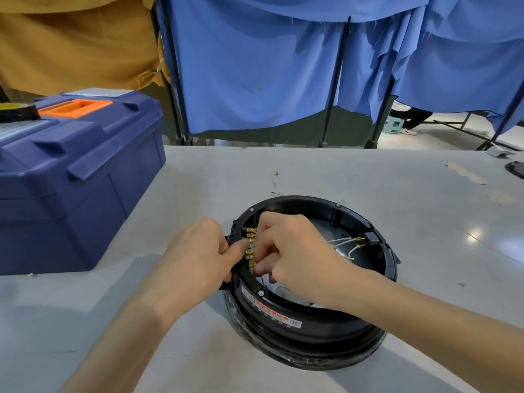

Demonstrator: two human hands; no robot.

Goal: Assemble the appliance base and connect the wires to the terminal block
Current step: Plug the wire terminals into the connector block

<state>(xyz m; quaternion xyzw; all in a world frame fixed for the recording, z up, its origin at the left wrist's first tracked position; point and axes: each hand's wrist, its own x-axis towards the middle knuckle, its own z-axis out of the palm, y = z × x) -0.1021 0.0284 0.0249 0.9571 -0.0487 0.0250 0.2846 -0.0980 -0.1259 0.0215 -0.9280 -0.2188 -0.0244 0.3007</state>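
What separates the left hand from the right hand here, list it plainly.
The left hand grips the appliance base rim from outside; the right hand reaches inside the ring. The left hand's thumb presses beside the terminal block; the right hand's fingers curl onto its brass tabs. Both meet at that block.

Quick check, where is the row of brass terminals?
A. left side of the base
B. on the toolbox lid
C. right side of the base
A: the brass terminals line the base's left inner wall, between the left hand and right hand.
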